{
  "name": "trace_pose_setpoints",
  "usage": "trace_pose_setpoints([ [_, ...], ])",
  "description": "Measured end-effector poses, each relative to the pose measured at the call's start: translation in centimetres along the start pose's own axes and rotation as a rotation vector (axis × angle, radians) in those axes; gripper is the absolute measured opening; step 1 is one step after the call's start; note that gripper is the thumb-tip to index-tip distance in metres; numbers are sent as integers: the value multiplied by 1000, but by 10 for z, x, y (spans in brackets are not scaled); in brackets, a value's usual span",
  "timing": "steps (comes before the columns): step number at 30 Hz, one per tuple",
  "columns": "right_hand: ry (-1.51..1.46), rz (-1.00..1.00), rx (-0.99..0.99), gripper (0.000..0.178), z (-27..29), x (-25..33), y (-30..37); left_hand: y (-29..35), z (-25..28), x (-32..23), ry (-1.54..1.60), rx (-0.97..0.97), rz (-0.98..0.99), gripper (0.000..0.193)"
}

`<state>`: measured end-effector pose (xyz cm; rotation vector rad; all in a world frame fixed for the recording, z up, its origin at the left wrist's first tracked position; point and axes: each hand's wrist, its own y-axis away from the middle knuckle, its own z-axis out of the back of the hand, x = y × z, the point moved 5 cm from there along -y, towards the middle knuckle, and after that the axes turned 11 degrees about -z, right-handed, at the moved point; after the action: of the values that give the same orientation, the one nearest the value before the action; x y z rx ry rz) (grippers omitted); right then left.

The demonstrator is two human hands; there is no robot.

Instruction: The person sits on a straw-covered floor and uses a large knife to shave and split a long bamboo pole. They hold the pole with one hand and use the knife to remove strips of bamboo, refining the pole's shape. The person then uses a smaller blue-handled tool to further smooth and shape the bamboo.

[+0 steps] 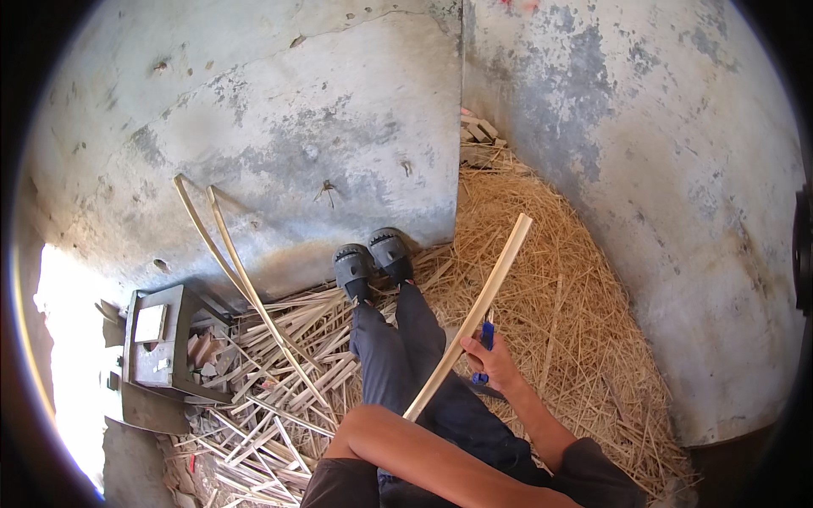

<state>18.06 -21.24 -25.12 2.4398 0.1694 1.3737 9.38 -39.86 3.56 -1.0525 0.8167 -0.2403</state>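
My right hand (494,362) is closed, with its thumb pressed near the middle of a long, pale strip of split bamboo or wood (484,296). The same hand holds a small blue tool (487,334); blue parts show above and below the fingers, and its exact kind cannot be made out. The strip slants from the upper right down across my legs, and its lower end disappears behind my left arm (449,453). That arm is bent, the forearm crossing the lower edge toward the right. My left hand lies outside the picture.
Two long strips (233,262) lean against the stained wall (279,127). Split sticks (279,339) litter the floor at left. A box-like wooden cabinet (169,339) lies beside them. A heap of straw-like shavings (559,322) fills the right. My outstretched feet in dark slippers (351,267) meet the wall.
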Motion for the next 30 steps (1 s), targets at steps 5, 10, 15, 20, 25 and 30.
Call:
trace_pose_setpoints([
  [5, 14, -1, 23, 18, -5, 2, 1, 0, -1, 1, -4, 7, -2, 26],
  [10, 8, -12, 32, 17, -4, 0, 0, 2, -1, 6, 4, 14, -4, 25],
  [15, 9, -9, 38, 17, -11, 6, 1, 3, -1, 7, 3, 12, 0, 24],
  [20, 34, -18, -4, 18, -14, 1, -1, 9, 4, 9, -5, -3, 19, 24],
  [25, 66, -11, 32, 19, -15, 6, -3, 8, 6, 8, -26, 0, 25, 23],
  [30, 62, 13, -12, 18, -24, 9, -2, 10, 11, 9, -35, -21, 36, 23],
])
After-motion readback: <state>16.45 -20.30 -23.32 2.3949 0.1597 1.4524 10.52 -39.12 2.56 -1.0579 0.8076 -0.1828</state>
